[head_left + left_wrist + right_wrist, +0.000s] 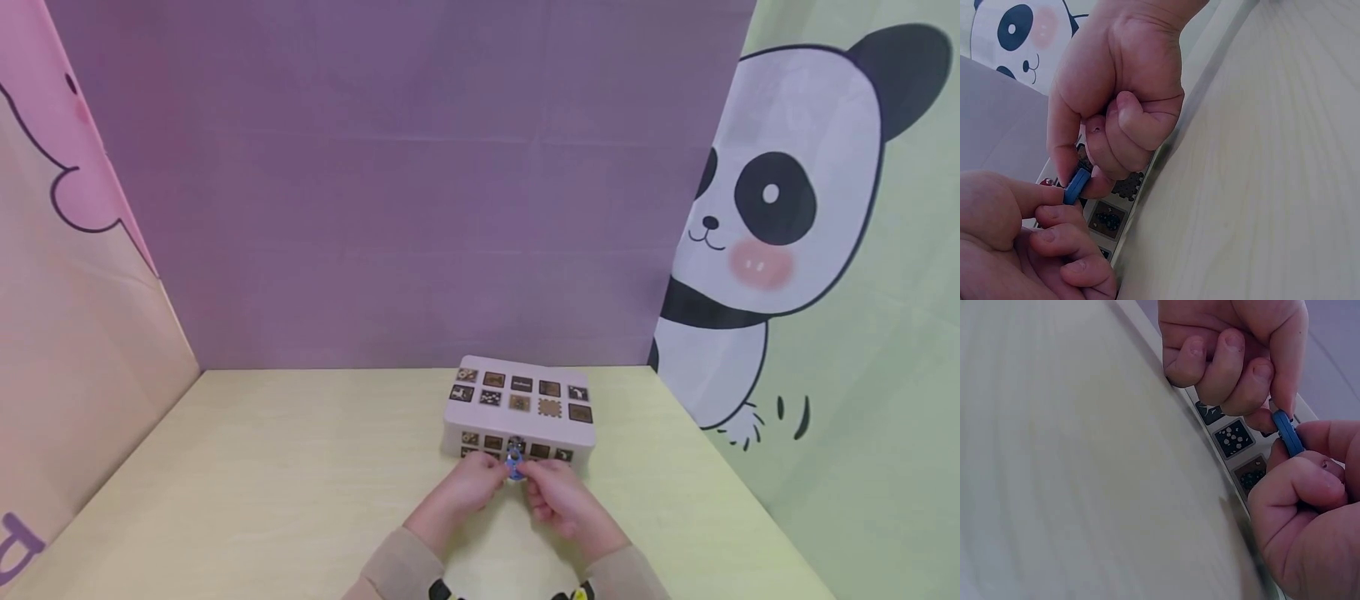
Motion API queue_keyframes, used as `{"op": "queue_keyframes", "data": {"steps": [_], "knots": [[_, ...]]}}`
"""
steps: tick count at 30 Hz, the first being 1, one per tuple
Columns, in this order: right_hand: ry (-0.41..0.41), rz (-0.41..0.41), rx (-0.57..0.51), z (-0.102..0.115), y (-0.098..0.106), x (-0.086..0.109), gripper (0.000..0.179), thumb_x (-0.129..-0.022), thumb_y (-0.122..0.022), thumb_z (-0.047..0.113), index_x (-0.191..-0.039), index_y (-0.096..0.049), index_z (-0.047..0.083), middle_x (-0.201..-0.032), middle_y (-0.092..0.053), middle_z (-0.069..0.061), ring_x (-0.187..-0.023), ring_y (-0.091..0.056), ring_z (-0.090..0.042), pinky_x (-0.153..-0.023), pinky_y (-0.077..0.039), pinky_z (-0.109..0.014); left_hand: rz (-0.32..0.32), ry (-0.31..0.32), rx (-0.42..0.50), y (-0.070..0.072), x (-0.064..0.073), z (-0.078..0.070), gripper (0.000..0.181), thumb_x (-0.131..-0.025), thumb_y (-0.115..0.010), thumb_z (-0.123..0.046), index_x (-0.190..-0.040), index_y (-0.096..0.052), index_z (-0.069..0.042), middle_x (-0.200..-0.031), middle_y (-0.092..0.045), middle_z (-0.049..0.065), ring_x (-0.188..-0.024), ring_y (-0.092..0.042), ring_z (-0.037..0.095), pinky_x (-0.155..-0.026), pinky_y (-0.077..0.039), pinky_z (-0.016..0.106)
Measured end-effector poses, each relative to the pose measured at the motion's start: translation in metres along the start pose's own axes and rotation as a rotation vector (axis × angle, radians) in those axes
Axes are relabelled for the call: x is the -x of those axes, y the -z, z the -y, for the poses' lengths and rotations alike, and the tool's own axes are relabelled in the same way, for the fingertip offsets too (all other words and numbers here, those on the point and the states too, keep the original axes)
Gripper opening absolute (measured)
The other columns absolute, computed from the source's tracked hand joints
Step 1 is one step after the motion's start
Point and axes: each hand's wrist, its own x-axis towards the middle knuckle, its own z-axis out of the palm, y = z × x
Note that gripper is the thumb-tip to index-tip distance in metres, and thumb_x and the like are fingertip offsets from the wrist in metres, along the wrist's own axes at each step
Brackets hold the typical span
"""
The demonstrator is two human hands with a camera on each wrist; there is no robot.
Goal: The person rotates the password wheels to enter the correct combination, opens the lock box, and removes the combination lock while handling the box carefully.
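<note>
A small blue padlock (514, 467) hangs at the front clasp of a pale tin box (517, 426) with rows of dark square pictures. My left hand (474, 483) pinches one side of the padlock between thumb and forefinger, its other fingers curled. From the opposite side my right hand (561, 493) also pinches it with thumb and forefinger. Both wrist views show the padlock's blue edge between the two sets of fingertips, in front of the box. The fingers hide part of its body, and its face cannot be made out there.
The box stands on a light wood-grain table (300, 467), towards the back right. A purple backdrop (390, 183) rises behind the table. At the right is a pale green wall sheet with a panda (810, 108), and a pinkish one (82, 358) is at the left.
</note>
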Motion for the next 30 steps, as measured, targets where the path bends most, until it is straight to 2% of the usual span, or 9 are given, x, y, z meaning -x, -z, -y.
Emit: {"op": "queue_keyframes", "data": {"steps": [6, 12, 17, 20, 25, 30], "knots": [[-0.001, 0.003, -0.003, -0.0002, 0.0015, 0.0005, 0.026, -0.102, -0.059, 0.024, -0.105, -0.065, 0.000, -0.064, -0.042, 0.008, -0.051, -0.034, -0.004, -0.045, -0.031, -0.017, -0.002, -0.011, -0.001, -0.0003, -0.0013, 0.0023, 0.038, -0.103, -0.056, -0.017, -0.065, -0.049, -0.014, -0.056, -0.039, -0.007, -0.045, -0.030, 0.006, -0.042, -0.025, 0.021], [-0.008, 0.006, -0.034, 0.0026, 0.0015, 0.0015, 0.023, -0.102, -0.059, 0.026, -0.099, -0.064, 0.004, -0.063, -0.041, 0.008, -0.051, -0.033, -0.004, -0.045, -0.029, -0.017, -0.003, 0.005, -0.008, 0.0001, -0.0009, 0.0017, 0.038, -0.103, -0.056, -0.019, -0.066, -0.049, -0.014, -0.056, -0.039, -0.007, -0.046, -0.030, 0.006, -0.043, -0.025, 0.021], [-0.020, 0.006, -0.059, 0.0056, 0.0020, 0.0031, 0.025, -0.103, -0.058, 0.029, -0.089, -0.062, 0.009, -0.061, -0.040, 0.009, -0.050, -0.033, -0.005, -0.045, -0.028, -0.018, -0.008, 0.023, -0.007, 0.0007, -0.0008, 0.0014, 0.032, -0.103, -0.056, -0.019, -0.077, -0.060, -0.001, -0.058, -0.041, -0.007, -0.047, -0.030, 0.007, -0.043, -0.026, 0.021], [-0.028, 0.006, -0.078, 0.0068, 0.0029, 0.0038, 0.026, -0.103, -0.058, 0.029, -0.086, -0.060, 0.010, -0.062, -0.040, 0.009, -0.050, -0.032, -0.004, -0.045, -0.027, -0.018, -0.011, 0.026, -0.015, 0.0007, -0.0010, 0.0020, 0.031, -0.103, -0.056, -0.020, -0.080, -0.061, 0.001, -0.058, -0.041, -0.007, -0.047, -0.030, 0.007, -0.043, -0.026, 0.021], [-0.038, 0.003, -0.097, 0.0072, 0.0045, 0.0035, 0.025, -0.103, -0.058, 0.029, -0.088, -0.062, 0.010, -0.062, -0.039, 0.009, -0.050, -0.032, -0.004, -0.045, -0.026, -0.018, -0.013, 0.024, -0.015, 0.0006, -0.0025, 0.0029, 0.032, -0.103, -0.056, -0.020, -0.077, -0.060, -0.001, -0.058, -0.041, -0.007, -0.046, -0.031, 0.007, -0.042, -0.026, 0.021], [-0.041, -0.005, -0.092, 0.0067, 0.0051, 0.0033, 0.025, -0.103, -0.059, 0.030, -0.091, -0.064, 0.008, -0.063, -0.040, 0.009, -0.050, -0.033, -0.004, -0.045, -0.027, -0.018, -0.013, 0.029, -0.016, 0.0010, -0.0021, 0.0025, 0.031, -0.103, -0.056, -0.020, -0.084, -0.063, 0.003, -0.058, -0.042, -0.007, -0.047, -0.031, 0.007, -0.042, -0.027, 0.021]]}}
